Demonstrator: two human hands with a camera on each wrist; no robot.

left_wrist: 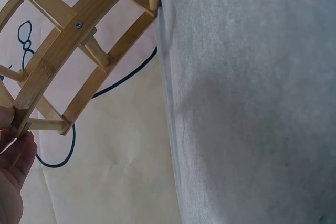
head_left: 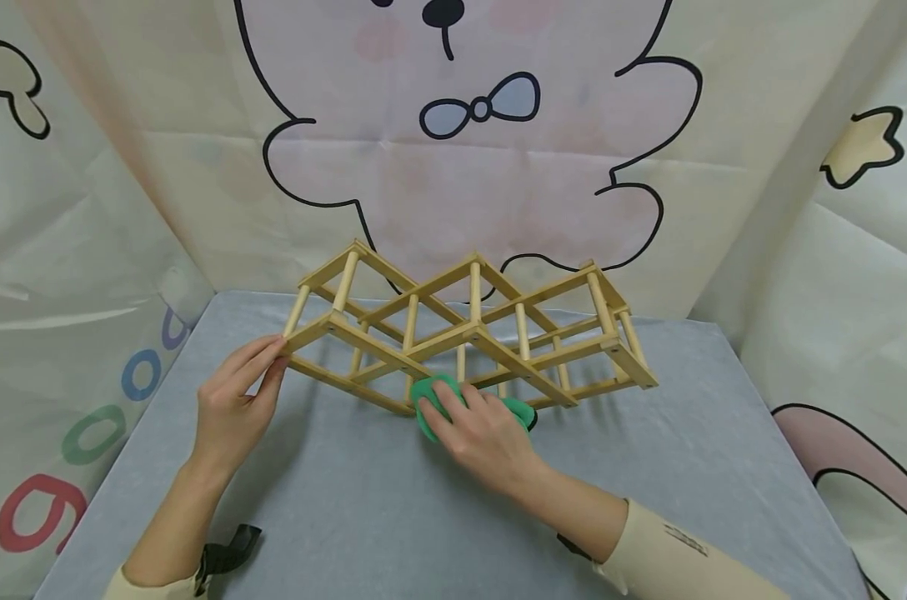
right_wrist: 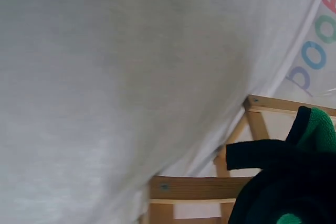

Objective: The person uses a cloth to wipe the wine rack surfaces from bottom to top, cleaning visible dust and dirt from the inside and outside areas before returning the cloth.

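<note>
Wooden rack (head_left: 472,330), held at one end and wiped with a cloth

The rack is placed at the far part of the blue-grey table (head_left: 393,508); whether its whole underside is supported there cannot be told. Its left end is pinched at a corner between the thumb and fingers of the left hand (head_left: 232,400). A green cloth (head_left: 424,407) is held against the rack's lower front slats, near the middle, by the right hand (head_left: 487,437), whose fingers are bent over it and slightly spread. The right thumb is hidden, so whether a slat is pinched through the cloth cannot be told.

For good wiping, it is judged, the corner should be held firmly so that the frame is neither folded nor slid; the cloth should be wrapped around each slat and drawn lengthwise with light pressure, and snagging at the joints avoided.

Counted: one rack, with three peaks along its upper back edge; one cloth, at its front; one table, beneath it; two hands, at its left end and its middle; two light sleeves (head_left: 652,542), in front of it.
</note>
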